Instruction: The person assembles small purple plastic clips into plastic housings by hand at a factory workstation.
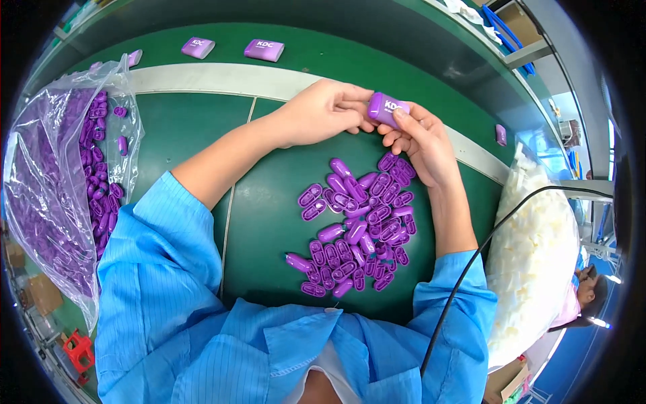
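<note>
Both hands pinch one purple case (387,108) up above the green table (182,135). Left hand (323,111) grips its left end, right hand (422,140) its right end. Small purple clips (360,225) lie just below, nearer the right hand.

Both hands, left hand (323,111) and right hand (420,141), hold a purple case (387,109) above loose purple shells (360,225).

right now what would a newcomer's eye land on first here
The purple case pinched between both hands, left hand and right hand, above centre. Below them a heap of purple shells lies on the green table. At left a clear bag bulges with more.
</note>
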Demonstrator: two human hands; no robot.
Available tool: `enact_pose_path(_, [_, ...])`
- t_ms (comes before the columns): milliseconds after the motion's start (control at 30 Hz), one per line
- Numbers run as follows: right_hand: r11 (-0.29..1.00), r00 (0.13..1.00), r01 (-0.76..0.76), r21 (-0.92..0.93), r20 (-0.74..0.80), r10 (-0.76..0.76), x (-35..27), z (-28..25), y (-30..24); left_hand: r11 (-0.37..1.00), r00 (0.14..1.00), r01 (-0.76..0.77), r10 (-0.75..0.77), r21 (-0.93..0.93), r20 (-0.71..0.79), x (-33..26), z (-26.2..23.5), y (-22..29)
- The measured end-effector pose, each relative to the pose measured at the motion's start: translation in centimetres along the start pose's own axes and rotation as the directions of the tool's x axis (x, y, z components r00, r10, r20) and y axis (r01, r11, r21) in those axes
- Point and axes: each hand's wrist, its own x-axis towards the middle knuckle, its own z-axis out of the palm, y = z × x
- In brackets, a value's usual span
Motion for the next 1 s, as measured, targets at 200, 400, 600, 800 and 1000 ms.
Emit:
enact_pose_path(200, [1.000, 0.999, -0.027, 0.008, 0.046, 0.027, -0.1, -0.4, 0.1, 0.999, 0.999, 0.034, -0.035, -0.013, -0.034, 0.3, -0.4, -0.2])
enact_pose_path(400, [0.994, 0.988, 0.053, 0.092, 0.140, -0.066, -0.9, -1.6, 0.7, 0.991, 0.997, -0.058, 0.064, 0.120, -0.048, 0.3, 1.3, 0.1])
enact_pose_path(600, [0.992, 0.993, 0.102, 0.076, 0.058, -0.106, -1.3, -1.5, 1.3, 0.948, 0.986, -0.154, 0.167, 0.277, -0.025, 0.1, 1.5, 0.3])
enact_pose_path(800, [0.986, 0.983, 0.165, 0.019, -0.084, -0.163, -0.6, -0.1, 2.0, 0.931, 0.939, -0.218, 0.282, 0.292, -0.197, 0.9, 1.4, -0.8])
enact_pose_path(1000, [0.944, 0.883, 0.268, -0.191, -0.343, -0.320, -0.1, 0.7, 2.1, 0.768, 0.892, -0.030, 0.310, 0.640, -0.329, 2.4, -3.3, -0.9])
